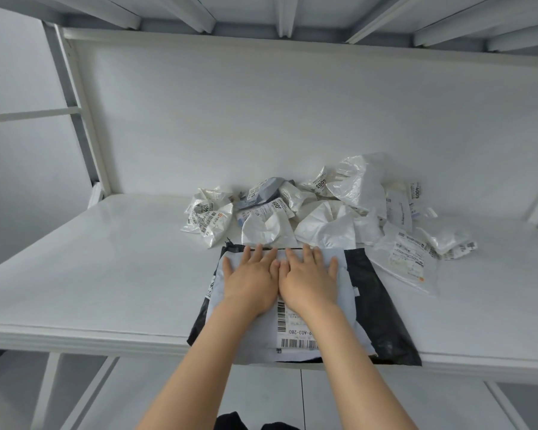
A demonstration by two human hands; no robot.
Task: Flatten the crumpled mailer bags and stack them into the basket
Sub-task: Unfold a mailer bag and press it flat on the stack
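Both my hands are flat, palms down, fingers straight and slightly spread, gripping nothing. The left hand (pixel 250 276) and right hand (pixel 308 279) sit side by side, thumbs touching, pressing the far half of one pale grey mailer (pixel 346 287). Fingertips reach its far edge. The mailer lies at the near edge of the white table (pixel 106 259), slightly overhanging it.

It carries one printed label (pixel 295 332) with barcodes, between my wrists. Black film (pixel 382 311) shows on its right and left sides. I cannot tell if that is the same bag or a second one under it.

Just beyond my fingertips is a crumpled pile (pixel 317 206) of roughly eight bags. They overlap, so the exact count is unclear. Most are shiny white plastic, creased and balled up. One grey bag (pixel 267 187) sits at the back. One flatter translucent bag (pixel 407 259) with a label lies to the right, near the black film. The tabletop is smooth and glossy.
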